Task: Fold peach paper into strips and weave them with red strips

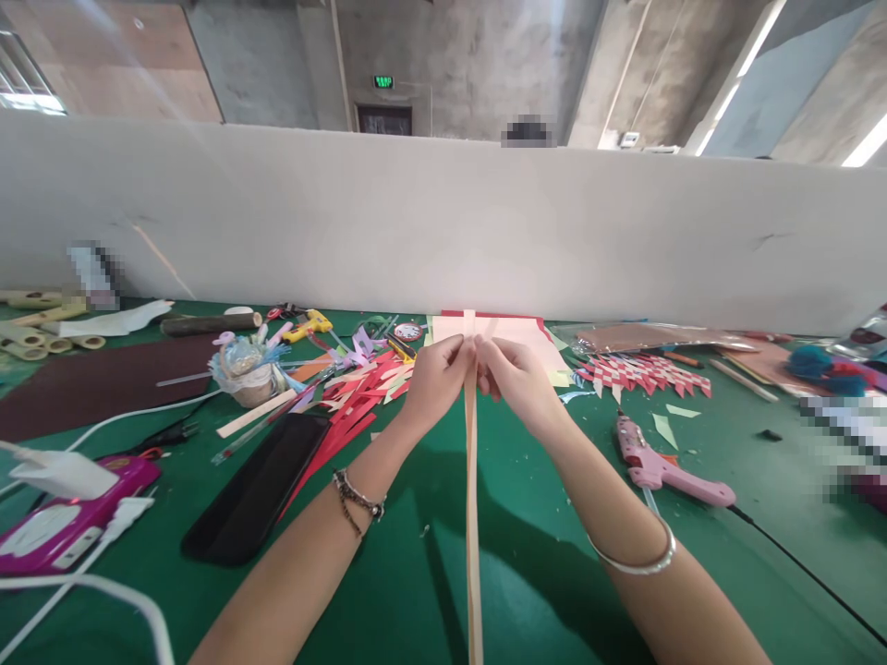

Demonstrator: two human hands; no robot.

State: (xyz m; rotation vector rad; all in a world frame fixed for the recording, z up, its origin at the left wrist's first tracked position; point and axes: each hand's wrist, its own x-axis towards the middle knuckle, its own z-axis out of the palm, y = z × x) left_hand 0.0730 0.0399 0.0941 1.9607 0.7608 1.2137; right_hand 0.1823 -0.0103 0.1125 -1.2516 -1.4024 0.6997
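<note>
A long, narrow cream paper strip (472, 517) runs from between my hands down to the bottom edge of the view, with a short end standing above my fingers. My left hand (440, 374) pinches it from the left side. Opposite, my right hand (516, 374) is closed on the same strip, thumb and fingertips meeting those of the left. It looks folded lengthwise, with a darker crease line along it. Behind my hands lie pale pink paper sheets (547, 344) over a red one. The exact fingertip grip is partly hidden.
On the right lie a pink glue gun (672, 471) and a red-and-white woven paper piece (644, 374). Leftward are a black case (256, 485), red paper strips (353, 420), a yellow glue gun (309, 325), a twine ball (248, 369) and a magenta power strip (131, 480). A white partition (346, 222) stands behind.
</note>
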